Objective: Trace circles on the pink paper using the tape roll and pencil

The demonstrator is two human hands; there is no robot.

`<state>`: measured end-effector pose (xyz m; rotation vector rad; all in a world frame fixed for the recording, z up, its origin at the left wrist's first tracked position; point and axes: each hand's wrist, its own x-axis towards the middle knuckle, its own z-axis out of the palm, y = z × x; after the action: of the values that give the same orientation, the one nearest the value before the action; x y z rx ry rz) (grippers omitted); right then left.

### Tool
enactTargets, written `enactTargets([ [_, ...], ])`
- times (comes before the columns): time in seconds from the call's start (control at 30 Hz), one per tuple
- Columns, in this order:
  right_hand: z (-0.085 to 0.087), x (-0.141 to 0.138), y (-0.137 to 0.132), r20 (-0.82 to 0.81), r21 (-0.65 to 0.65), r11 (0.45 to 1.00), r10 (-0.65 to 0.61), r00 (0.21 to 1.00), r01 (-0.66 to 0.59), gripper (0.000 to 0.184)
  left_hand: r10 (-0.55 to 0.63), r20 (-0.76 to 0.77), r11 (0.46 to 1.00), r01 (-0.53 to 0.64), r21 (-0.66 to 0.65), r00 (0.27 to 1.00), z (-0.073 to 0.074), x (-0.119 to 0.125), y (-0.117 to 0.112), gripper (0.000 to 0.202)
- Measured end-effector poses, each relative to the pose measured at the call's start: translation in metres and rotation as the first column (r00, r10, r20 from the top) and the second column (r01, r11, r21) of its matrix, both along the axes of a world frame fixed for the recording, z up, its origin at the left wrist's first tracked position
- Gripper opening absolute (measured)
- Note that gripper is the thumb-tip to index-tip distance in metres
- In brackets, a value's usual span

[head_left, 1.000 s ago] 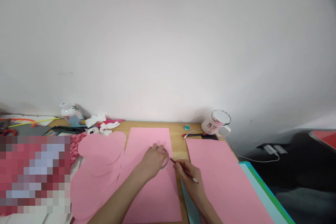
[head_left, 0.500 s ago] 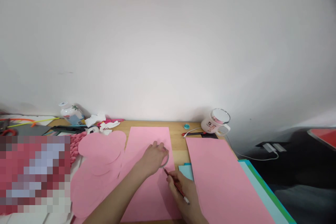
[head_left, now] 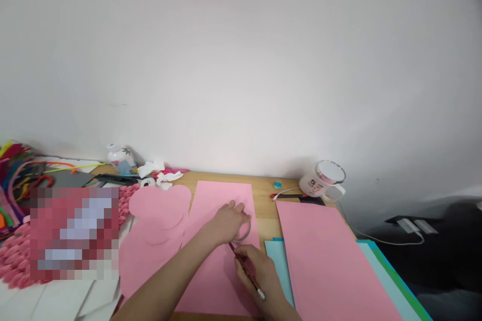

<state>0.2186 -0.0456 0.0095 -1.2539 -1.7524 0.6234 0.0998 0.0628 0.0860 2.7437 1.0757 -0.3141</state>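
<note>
My left hand (head_left: 229,221) presses down on a round grey-rimmed ring (head_left: 246,233), fingers bent over its top edge. The ring lies on a pink sheet of paper (head_left: 222,190), and most of it is covered by the hand. A dark reddish pencil (head_left: 246,272) with a white end is gripped in my right hand (head_left: 261,276). Its tip points at the paper by the ring's lower left side, just under my left hand. Whether the tip touches the paper I cannot tell. Overlapping pink scalloped paper shapes (head_left: 158,210) lie left of the sheet.
On the right, another pink sheet (head_left: 327,256) covers light blue and green sheets (head_left: 391,266). Behind it stand a white mug (head_left: 318,180), a small teal disc (head_left: 277,185) and a red-black pen (head_left: 288,196). At back left are a jar (head_left: 122,159), crumpled tissue (head_left: 150,167) and colourful pipe cleaners (head_left: 15,175).
The view has turned left, so things sit further right. Relative to the ring, the pencil tip has shifted left along its lower edge. My left hand still holds the ring down.
</note>
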Motion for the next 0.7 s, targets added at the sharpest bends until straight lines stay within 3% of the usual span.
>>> enactTargets([
  [0.17, -0.005, 0.001, 0.001, 0.074, 0.018, 1.000, -0.018, 0.997, 0.017, 0.019, -0.021, -0.008, 1.000, 0.021, -0.002, 1.000, -0.001, 0.000, 0.001, 0.043],
  [0.47, 0.010, 0.023, -0.008, 0.095, 0.011, 1.000, -0.021, 0.995, 0.020, 0.017, -0.014, -0.001, 1.000, 0.014, -0.010, 1.000, -0.001, -0.001, 0.002, 0.041],
  [0.7, 0.010, 0.045, -0.010, 0.171, -0.092, 0.995, -0.016, 0.985, 0.032, 0.018, -0.023, -0.001, 1.000, 0.023, 0.012, 1.000, -0.007, -0.002, 0.004, 0.042],
])
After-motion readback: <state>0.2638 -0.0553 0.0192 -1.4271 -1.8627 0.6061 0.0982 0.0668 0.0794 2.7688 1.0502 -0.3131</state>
